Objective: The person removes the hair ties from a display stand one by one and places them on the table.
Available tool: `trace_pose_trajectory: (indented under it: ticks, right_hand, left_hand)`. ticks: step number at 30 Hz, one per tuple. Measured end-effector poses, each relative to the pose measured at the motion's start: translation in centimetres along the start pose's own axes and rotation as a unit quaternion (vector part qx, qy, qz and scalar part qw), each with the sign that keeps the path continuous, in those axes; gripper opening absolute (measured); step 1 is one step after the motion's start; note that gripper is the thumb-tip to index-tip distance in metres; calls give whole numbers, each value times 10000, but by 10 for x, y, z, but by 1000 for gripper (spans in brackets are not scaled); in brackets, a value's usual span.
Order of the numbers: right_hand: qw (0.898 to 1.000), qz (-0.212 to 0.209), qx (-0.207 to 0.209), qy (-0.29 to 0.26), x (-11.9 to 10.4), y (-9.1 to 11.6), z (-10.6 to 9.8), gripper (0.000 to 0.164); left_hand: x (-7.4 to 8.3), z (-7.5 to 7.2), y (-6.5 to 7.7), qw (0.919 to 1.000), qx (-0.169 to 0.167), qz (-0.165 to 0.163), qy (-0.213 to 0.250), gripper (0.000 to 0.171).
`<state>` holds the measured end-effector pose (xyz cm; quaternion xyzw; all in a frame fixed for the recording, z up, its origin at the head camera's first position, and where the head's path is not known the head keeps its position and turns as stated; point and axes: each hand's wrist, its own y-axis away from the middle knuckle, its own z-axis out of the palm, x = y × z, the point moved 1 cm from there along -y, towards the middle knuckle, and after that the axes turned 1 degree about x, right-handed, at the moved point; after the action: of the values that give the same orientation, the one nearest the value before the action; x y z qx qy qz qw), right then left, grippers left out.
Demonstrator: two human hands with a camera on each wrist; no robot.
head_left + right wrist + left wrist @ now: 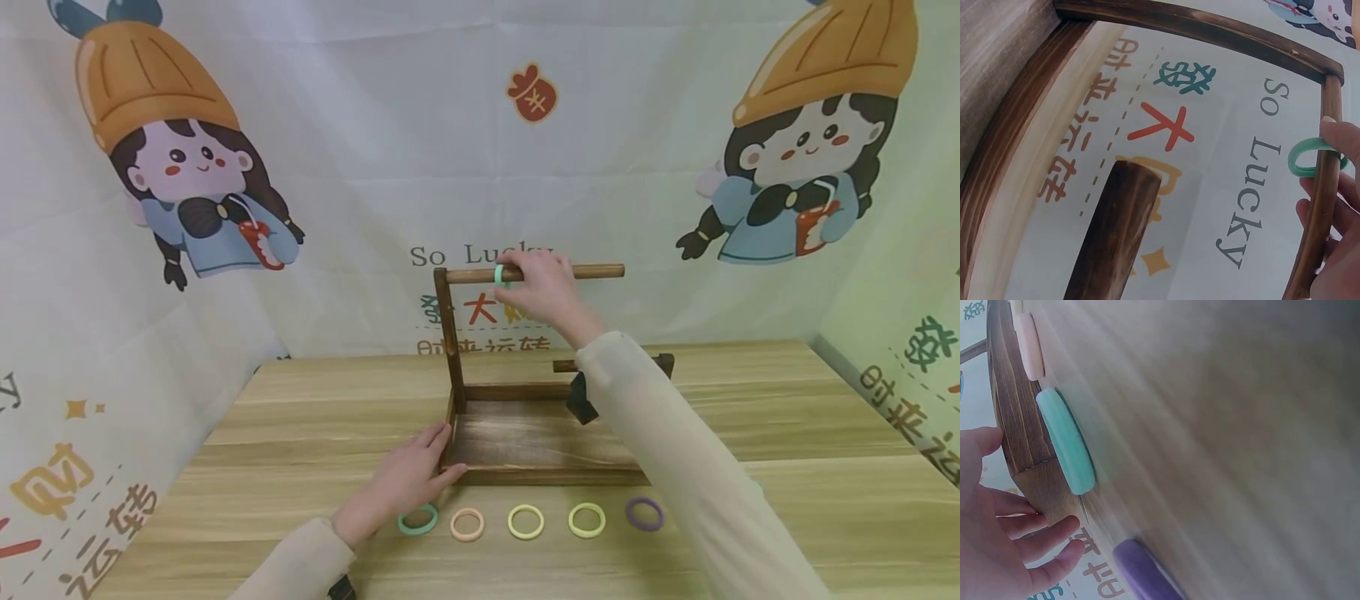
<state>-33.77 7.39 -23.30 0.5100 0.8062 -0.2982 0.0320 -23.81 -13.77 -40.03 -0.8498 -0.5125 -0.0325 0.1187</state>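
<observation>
My right hand (pixel 542 287) pinches a mint-green ring (pixel 498 274) between thumb and fingers. The ring encircles the upper rod (pixel 600 271) of a dark wooden rack, toward the upright post (pixel 450 342); the right wrist view shows this ring (pixel 1293 156) looped on the rod as well. Down at the rack's base (pixel 555 477), my left hand (pixel 401 475) rests on the front left corner, fingers along the side and thumb at the front edge. Close by that hand lies another mint-green ring (pixel 1066 440) on the table.
Along the rack's front lie a peach ring (pixel 467 537), two yellow rings (pixel 526 536) and a purple ring (pixel 645 527). Another purple ring (pixel 1144 575) appears in the left wrist view. A shorter, lower rod (pixel 564 366) is partly behind my right sleeve (pixel 675 442). Printed cloth (pixel 360 167) hangs behind.
</observation>
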Motion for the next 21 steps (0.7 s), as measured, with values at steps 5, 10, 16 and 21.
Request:
trace_pose_trajectory:
  ticks: [5, 10, 16, 21]
  right_hand:
    - [9999, -46, 129, 44, 3, 3, -2, 48]
    - [9998, -40, 196, 5, 11, 8, -8, 50]
    - [9991, -145, 392, -28, 22, 14, -13, 48]
    - [9980, -233, 579, -52, 32, 18, -18, 44]
  left_hand:
    - [0, 1, 0, 10000, 19, -27, 10, 66]
    - [0, 1, 0, 10000, 22, -56, 0, 65]
    - [0, 0, 0, 10000, 26, -41, -26, 65]
    - [1, -1, 1, 10000, 7, -29, 16, 65]
